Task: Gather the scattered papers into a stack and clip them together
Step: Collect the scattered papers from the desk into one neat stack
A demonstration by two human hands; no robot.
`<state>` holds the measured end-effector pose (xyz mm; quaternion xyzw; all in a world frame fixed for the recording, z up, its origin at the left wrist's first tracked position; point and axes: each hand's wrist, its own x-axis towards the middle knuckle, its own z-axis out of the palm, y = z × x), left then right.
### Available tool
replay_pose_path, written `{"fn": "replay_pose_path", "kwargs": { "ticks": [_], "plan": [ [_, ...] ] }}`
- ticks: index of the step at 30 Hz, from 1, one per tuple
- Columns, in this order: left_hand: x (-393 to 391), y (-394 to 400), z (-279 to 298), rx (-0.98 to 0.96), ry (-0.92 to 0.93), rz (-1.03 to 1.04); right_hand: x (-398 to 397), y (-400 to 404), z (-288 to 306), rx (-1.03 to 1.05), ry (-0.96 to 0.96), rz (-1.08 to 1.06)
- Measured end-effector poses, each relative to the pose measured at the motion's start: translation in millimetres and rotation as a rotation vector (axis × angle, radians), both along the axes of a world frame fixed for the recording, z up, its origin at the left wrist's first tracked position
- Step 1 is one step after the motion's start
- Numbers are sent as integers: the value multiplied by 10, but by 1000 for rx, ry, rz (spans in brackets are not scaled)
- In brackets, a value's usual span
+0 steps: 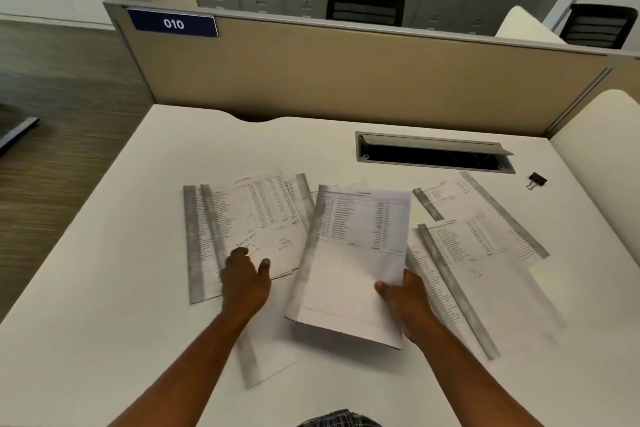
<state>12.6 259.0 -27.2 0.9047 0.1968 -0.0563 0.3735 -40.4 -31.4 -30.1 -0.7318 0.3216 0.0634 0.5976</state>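
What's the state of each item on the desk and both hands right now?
Held sheets: lifted off the desk, gripped by right hand.
Left papers: flat, overlapping, unstacked.
Right papers: flat, scattered, unstacked.
Binder clip: lying apart on the desk, unused.
Cable tray: lid open.
Left hand: pressing on left papers, holding nothing.
Right hand: gripping held sheets.

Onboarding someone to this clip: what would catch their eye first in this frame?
Printed sheets fanned across the white desk, with the right hand gripping a lifted sheet at centre and the left hand pressed on the left pile. Next, the black binder clip lying alone at far right, untouched, beside the open cable slot. The blue "010" sign on the partition stands out too.
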Motion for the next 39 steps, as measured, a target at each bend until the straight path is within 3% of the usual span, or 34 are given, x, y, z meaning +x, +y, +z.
{"fn": "replay_pose_path", "kwargs": {
  "ticks": [3, 7, 12, 17, 21, 33, 39],
  "plan": [
    [82, 275, -143, 262, 94, 71, -63, -106, -131, 39, 66, -47],
    [202, 501, -185, 222, 224, 274, -111, -138, -149, 47, 86, -62],
    [244, 536, -284, 305, 226, 293, -179, -109, -252, 67, 133, -70],
    [333, 616, -259, 190, 267, 386, -194, -121, -309, 98, 159, -84],
    [317, 738, -239, 50, 149, 304, -189, -144, -267, 105, 160, -81],
    [285, 907, -117, -93, -58, 248, -165, -145, -272, 110, 173, -58],
    [327, 907, 74, -426, -197, 300, -172, -158, -275, 125, 152, -62]
  ]
}}
